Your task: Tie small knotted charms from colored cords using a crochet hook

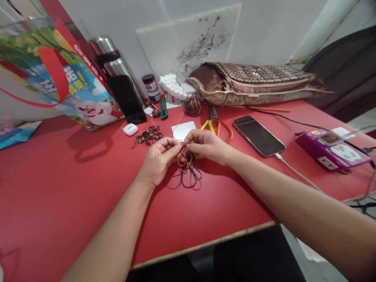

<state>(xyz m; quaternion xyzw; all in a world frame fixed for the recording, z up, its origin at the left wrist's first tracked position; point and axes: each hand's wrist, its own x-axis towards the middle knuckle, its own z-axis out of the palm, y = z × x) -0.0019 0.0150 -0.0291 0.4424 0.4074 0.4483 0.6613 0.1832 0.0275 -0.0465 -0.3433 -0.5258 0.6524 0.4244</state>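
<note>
Just above the red table (pixel 96 207), my left hand (pixel 160 158) and my right hand (pixel 207 145) meet at their fingertips. Both pinch a multicoloured cord (pixel 185 158), partly hidden by the fingers. Its loose loops, orange, purple and dark green, hang below my hands. A white piece of paper (pixel 183 130) lies just behind the fingertips. Left of it rests a knotted piece of the same kind of cord (pixel 149 135). Farther back sits a ball of striped cord (pixel 192 105), a strand running from it towards the paper.
Pliers (pixel 225 131) and a charging phone (pixel 258 135) lie right of my hands, near a purple power strip (pixel 331 150). A white earbud case (pixel 130 129), upright phone (pixel 126 98), steel flask (pixel 110 58), gift bag (pixel 70 78) and brown bag (pixel 258 84) stand behind.
</note>
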